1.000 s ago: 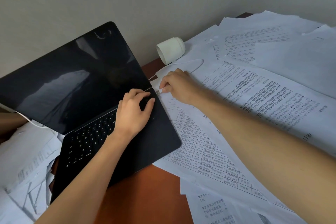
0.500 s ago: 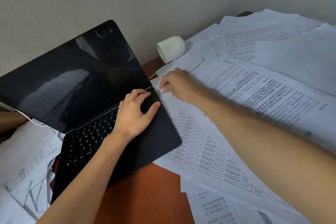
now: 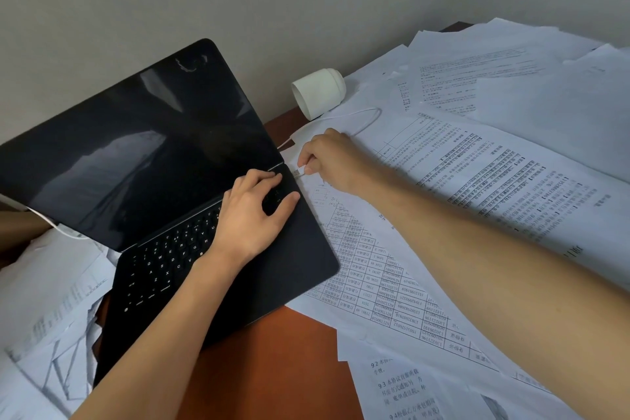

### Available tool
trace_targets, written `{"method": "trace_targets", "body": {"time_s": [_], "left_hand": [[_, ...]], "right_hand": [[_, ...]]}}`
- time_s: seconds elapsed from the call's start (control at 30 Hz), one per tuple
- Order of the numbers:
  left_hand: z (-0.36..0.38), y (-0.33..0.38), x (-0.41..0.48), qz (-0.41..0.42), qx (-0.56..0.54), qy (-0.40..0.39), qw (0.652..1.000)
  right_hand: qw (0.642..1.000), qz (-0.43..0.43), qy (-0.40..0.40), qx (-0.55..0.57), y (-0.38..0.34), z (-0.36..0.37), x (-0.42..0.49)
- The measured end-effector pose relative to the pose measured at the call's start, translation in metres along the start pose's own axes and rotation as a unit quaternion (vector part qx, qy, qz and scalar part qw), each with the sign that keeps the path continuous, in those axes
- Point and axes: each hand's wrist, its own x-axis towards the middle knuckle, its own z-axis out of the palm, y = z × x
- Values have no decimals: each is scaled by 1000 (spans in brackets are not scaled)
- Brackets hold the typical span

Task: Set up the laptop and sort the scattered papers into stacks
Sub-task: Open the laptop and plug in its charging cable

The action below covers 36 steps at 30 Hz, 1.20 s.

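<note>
Against a plain grey wall, the brown desk (image 3: 259, 368) is carrying the work. My left hand (image 3: 254, 215) is pressing on the laptop (image 3: 170, 164) deck near the hinge, fingers loosely spread, gripping nothing. My right hand (image 3: 327, 160) is pinching the plug (image 3: 299, 173) of the white cable (image 3: 368, 116), just beside the laptop's right edge. I am judging this as the cable-connection step. The next move is calling for squaring the plug to the port, which is hidden, then pushing against the left hand's brace. Papers (image 3: 477, 181) are lying unsorted around the open laptop; a white cup (image 3: 318, 92) is lying tipped behind.
</note>
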Motion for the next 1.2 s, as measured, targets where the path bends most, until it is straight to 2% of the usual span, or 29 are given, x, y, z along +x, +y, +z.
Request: {"method": "trace_targets", "body": {"time_s": [0.4,1.07,1.2], "left_hand": [[0,1,0,0,10,-4,1000],[2,-3,2,8,13,-13,1000],[0,-3,3,14,23,-23,999]], "right_hand": [[1000,10,11,27,2,4,3],[1000,-14,-9,-11,-12,-9,-5],[999,-13,-16,24,-16,-10,-6]]}}
